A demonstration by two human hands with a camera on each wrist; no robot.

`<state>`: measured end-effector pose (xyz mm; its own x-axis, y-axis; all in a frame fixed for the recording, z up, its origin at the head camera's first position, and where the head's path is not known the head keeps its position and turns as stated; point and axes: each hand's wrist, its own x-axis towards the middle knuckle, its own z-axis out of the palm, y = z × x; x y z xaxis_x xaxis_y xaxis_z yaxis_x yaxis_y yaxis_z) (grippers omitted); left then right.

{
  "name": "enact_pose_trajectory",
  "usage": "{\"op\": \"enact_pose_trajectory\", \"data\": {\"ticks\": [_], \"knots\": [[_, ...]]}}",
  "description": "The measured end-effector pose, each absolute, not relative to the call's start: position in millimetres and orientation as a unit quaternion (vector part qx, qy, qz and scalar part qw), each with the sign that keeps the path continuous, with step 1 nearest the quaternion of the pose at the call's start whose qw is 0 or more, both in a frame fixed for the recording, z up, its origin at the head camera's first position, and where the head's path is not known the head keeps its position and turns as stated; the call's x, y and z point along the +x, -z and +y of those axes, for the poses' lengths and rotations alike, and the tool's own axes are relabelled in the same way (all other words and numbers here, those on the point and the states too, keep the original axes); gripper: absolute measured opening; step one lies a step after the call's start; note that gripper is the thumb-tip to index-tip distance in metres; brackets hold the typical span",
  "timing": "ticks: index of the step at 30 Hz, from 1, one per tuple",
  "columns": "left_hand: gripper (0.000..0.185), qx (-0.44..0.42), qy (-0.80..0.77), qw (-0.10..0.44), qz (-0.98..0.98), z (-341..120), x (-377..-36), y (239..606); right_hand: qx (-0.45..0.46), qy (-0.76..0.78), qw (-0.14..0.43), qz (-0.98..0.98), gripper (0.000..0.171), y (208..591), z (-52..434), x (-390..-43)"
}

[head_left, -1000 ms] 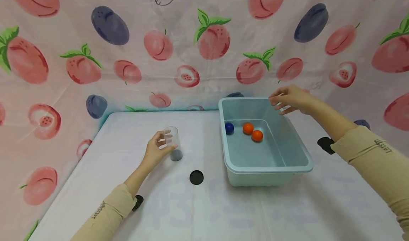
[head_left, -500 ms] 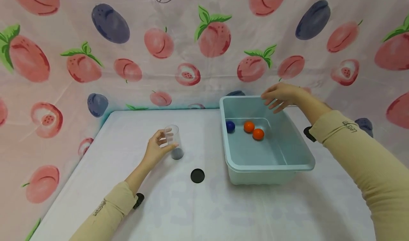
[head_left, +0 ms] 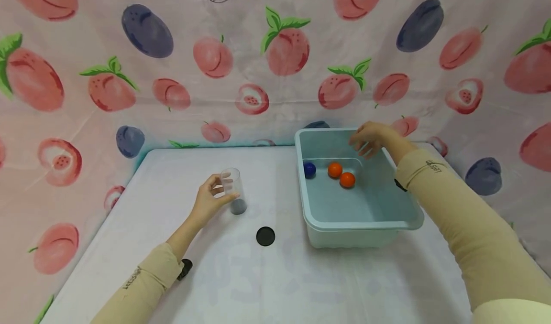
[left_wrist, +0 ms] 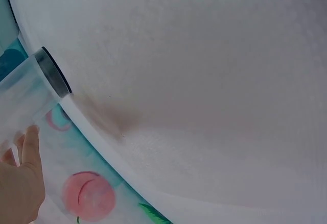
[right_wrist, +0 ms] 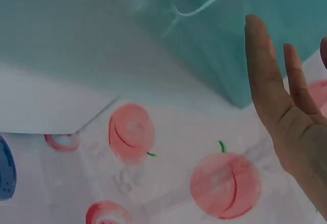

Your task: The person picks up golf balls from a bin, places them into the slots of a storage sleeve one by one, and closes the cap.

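Observation:
My left hand [head_left: 207,200] holds a clear plastic cylinder [head_left: 234,189] with a dark base, thumb on the near side and fingers behind it. It stands upright on the left half of the table; the left wrist view shows the clear wall and dark base [left_wrist: 53,73] too. My right hand [head_left: 371,138] hovers over the far right part of a pale blue-green plastic basin [head_left: 361,226], fingers loosely bent and holding nothing. Inside the basin lie a dark blue ball [head_left: 309,170] and two orange balls, one farther back [head_left: 335,169] and one nearer [head_left: 347,180].
A flat black disc [head_left: 265,236] lies on the white table [head_left: 215,276] between the cylinder and the basin. Behind the table hangs a fruit-print cloth [head_left: 249,42]. Both wrists carry small black devices.
My right hand has moved left and inward from beyond the basin's far right rim, then dipped a little over its inside. The left hand and cylinder have stayed in place.

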<state>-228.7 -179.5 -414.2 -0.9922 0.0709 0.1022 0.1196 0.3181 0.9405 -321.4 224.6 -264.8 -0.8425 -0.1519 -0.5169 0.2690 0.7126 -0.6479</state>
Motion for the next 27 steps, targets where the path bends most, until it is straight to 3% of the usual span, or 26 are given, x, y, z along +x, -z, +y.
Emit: {"op": "enact_pose_trajectory", "data": {"ticks": [4, 13, 27], "knots": [[0.058, -0.059, 0.579, 0.022, -0.813, -180, -230, 414, 0.06, 0.376, 0.275, 0.883, 0.033, 277, 219, -323], [0.058, -0.053, 0.576, 0.023, -0.815, -180, -229, 415, 0.095, 0.326, 0.256, 0.905, 0.046, 305, 209, -327], [0.056, -0.056, 0.578, 0.02, -0.814, -180, -228, 413, 0.163, 0.335, 0.285, 0.883, 0.051, 334, 212, -333]]}}
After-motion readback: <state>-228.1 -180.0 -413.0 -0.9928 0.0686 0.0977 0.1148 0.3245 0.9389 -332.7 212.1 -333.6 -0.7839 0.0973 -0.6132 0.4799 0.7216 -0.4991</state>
